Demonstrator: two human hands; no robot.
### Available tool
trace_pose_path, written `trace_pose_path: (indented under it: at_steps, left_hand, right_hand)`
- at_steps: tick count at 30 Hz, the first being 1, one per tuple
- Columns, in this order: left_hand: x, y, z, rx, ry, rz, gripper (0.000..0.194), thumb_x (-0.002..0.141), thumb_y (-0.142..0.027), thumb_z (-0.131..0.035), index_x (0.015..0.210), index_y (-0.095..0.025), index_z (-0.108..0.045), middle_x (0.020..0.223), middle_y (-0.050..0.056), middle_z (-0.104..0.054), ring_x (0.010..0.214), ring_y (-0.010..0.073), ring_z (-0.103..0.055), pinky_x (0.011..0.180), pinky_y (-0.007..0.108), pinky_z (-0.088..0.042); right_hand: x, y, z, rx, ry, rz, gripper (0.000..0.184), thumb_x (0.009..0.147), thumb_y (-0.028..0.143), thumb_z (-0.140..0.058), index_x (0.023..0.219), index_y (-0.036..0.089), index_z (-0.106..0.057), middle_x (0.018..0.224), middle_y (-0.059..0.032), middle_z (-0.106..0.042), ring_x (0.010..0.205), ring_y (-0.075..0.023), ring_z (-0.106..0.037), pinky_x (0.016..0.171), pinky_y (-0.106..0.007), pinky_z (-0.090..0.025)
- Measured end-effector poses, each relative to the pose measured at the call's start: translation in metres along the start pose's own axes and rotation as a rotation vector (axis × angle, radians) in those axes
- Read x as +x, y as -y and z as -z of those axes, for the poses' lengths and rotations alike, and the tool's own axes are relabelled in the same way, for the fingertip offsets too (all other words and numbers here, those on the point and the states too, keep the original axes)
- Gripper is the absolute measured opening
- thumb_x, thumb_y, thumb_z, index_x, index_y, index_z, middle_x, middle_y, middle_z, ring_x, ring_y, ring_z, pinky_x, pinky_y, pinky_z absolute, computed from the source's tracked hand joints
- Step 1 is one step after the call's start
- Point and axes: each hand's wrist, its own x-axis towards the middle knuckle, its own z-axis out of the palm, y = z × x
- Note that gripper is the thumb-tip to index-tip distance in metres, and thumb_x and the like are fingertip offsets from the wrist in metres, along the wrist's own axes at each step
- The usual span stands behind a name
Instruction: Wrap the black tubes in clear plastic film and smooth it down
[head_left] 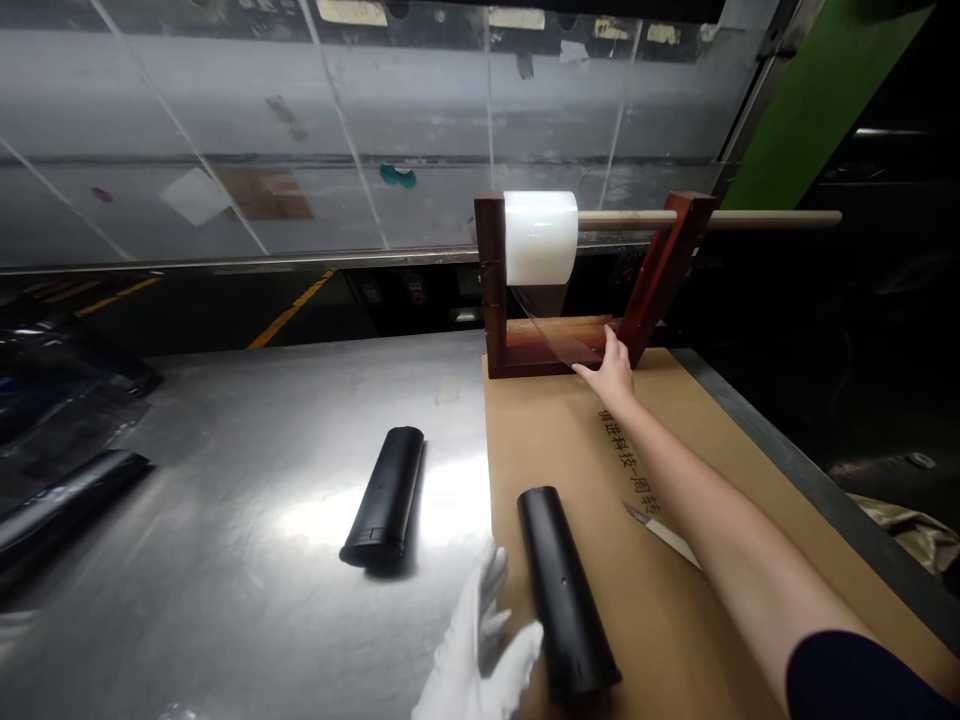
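So nearest is the gloved left hand point(465, 655), fingers loosely spread and nothing in it, right beside a black housing point(566, 590) near the left edge of the cardboard point(525, 430). Can't tell if they touch. A knife point(664, 535) lies just right of that. Over on the metal counter point(247, 430) there's a second housing point(386, 495), plus a third point(71, 500) cut off by the frame at left. They look stiff, smooth, lightish, probably slippery and scuffable; I'd hold them round the middle.

Bare right hand point(611, 380) is out near the counter's far edge, thumb and fingers parted at the loose clear film point(546, 335); can't tell if it's pinched. Looks thin, floppy, maybe clingy, so I'd take the free end by its corners. It hangs off the roll point(541, 240) in the wooden stand point(491, 290).

Count: three housings, one knife, one roll, one stand.
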Motion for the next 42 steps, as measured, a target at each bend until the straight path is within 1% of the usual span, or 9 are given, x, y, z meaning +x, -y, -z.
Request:
trace_pose_path:
  at_steps: [2,4,6,10,15,20,24,35,42]
  left_hand:
    - [0.011,-0.028,-0.006,-0.081,0.054,0.030,0.058,0.080,-0.035,-0.066,0.134,-0.026,-0.046,0.142,0.013,-0.046,0.127,0.0308,-0.045,0.105,0.047,-0.033]
    - [0.029,-0.050,-0.014,-0.201,0.148,-0.034,0.048,0.084,-0.036,-0.061,0.129,-0.022,-0.050,0.137,0.013,-0.051,0.126,0.0283,-0.048,0.106,0.043,-0.034]
    - [0.057,-0.061,-0.026,-0.351,0.234,-0.121,0.048,0.085,-0.039,-0.060,0.128,-0.021,-0.050,0.136,0.013,-0.052,0.123,0.0270,-0.051,0.105,0.041,-0.036]
    - [0.122,-0.069,-0.062,-0.477,0.256,-0.104,0.053,0.083,-0.048,-0.059,0.128,-0.023,-0.049,0.136,0.014,-0.052,0.115,0.0237,-0.058,0.095,0.035,-0.045]
    - [0.164,-0.079,-0.088,-0.413,0.271,-0.111,0.029,0.083,-0.031,-0.064,0.106,-0.014,-0.061,0.099,0.007,-0.069,0.083,0.0162,-0.066,0.078,0.032,-0.052]
    - [0.160,-0.088,-0.074,-0.335,0.353,-0.110,0.025,0.087,-0.030,-0.058,0.104,-0.012,-0.061,0.095,0.006,-0.069,0.080,0.0165,-0.067,0.077,0.036,-0.054]
    - [0.153,-0.093,-0.062,-0.273,0.412,-0.117,0.026,0.087,-0.031,-0.060,0.105,-0.012,-0.061,0.102,0.008,-0.069,0.088,0.0177,-0.067,0.083,0.038,-0.052]
    - [0.134,-0.097,-0.046,0.201,0.354,-0.053,0.022,0.088,-0.034,-0.056,0.095,-0.013,-0.061,0.084,0.002,-0.065,0.066,0.0124,-0.062,0.061,0.030,-0.053]
    - [0.086,-0.081,-0.026,0.273,0.444,-0.041,0.023,0.086,-0.036,-0.059,0.083,-0.013,-0.060,0.077,0.000,-0.063,0.064,0.0118,-0.059,0.063,0.029,-0.050]
  right_hand:
    - [0.010,0.001,-0.014,-0.021,0.012,0.008,0.032,0.080,0.024,-0.054,0.108,0.009,-0.058,0.109,-0.0187,-0.057,0.099,-0.0280,-0.054,0.081,-0.038,-0.042]
    - [-0.004,0.006,-0.016,-0.040,0.030,0.069,0.017,0.082,0.020,-0.047,0.089,0.013,-0.061,0.094,-0.0135,-0.061,0.089,-0.0245,-0.055,0.079,-0.036,-0.040]
    - [-0.033,0.014,-0.009,-0.050,0.075,0.178,0.014,0.082,0.017,-0.046,0.082,0.016,-0.060,0.085,-0.0087,-0.062,0.083,-0.0221,-0.054,0.080,-0.035,-0.037]
    - [-0.092,0.038,0.011,-0.034,0.208,0.377,0.013,0.083,0.016,-0.048,0.082,0.018,-0.061,0.080,-0.0076,-0.063,0.081,-0.0223,-0.052,0.081,-0.036,-0.034]
    - [-0.107,0.046,0.035,0.087,0.272,0.397,0.016,0.086,0.032,-0.054,0.083,0.022,-0.067,0.092,-0.0069,-0.066,0.091,-0.0232,-0.053,0.086,-0.037,-0.036]
    - [-0.090,0.018,0.046,0.271,0.211,0.126,0.044,0.092,0.049,-0.037,0.108,0.019,-0.064,0.109,-0.0120,-0.063,0.088,-0.0214,-0.059,0.079,-0.037,-0.045]
    - [-0.087,0.006,0.042,0.435,0.372,0.026,0.052,0.087,0.058,-0.041,0.081,0.014,-0.067,0.079,-0.0106,-0.069,0.064,-0.0163,-0.061,0.061,-0.029,-0.048]
    - [-0.106,0.011,0.068,0.460,0.317,-0.062,0.039,0.073,0.056,-0.061,0.064,0.018,-0.061,0.062,-0.0019,-0.061,0.054,-0.0129,-0.048,0.053,-0.025,-0.036]
    - [-0.148,0.009,0.091,0.461,0.493,-0.090,0.038,0.074,0.055,-0.059,0.063,0.018,-0.059,0.062,-0.0011,-0.060,0.047,-0.0097,-0.042,0.047,-0.024,-0.033]
